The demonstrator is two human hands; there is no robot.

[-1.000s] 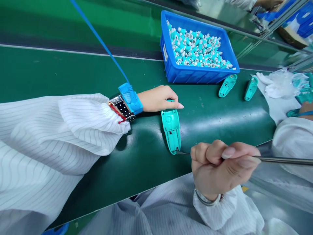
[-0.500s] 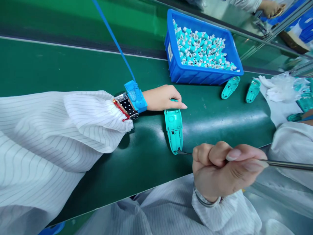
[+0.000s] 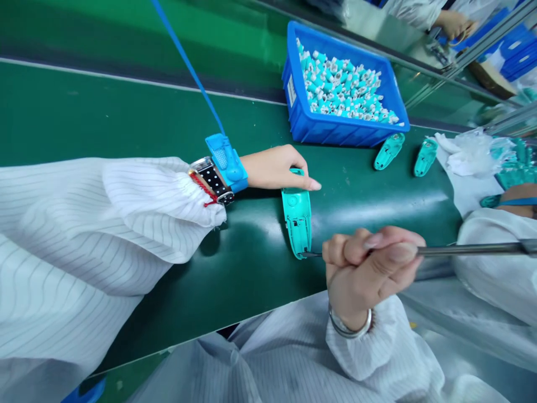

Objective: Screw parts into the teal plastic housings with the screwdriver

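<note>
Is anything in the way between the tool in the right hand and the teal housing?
Nothing visible. The right hand holds a tool whose tip meets the housing at its near end, with bare belt around. The left hand holds the far end; the bin lies beyond.

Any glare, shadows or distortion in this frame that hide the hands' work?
Head view: centre sharp; soft glare streaks the green belt beside the teal housing; a soft shadow lies under the left sleeve; wide-angle bending curves the belt edges; the right hand and metal tool read clearly.
</note>
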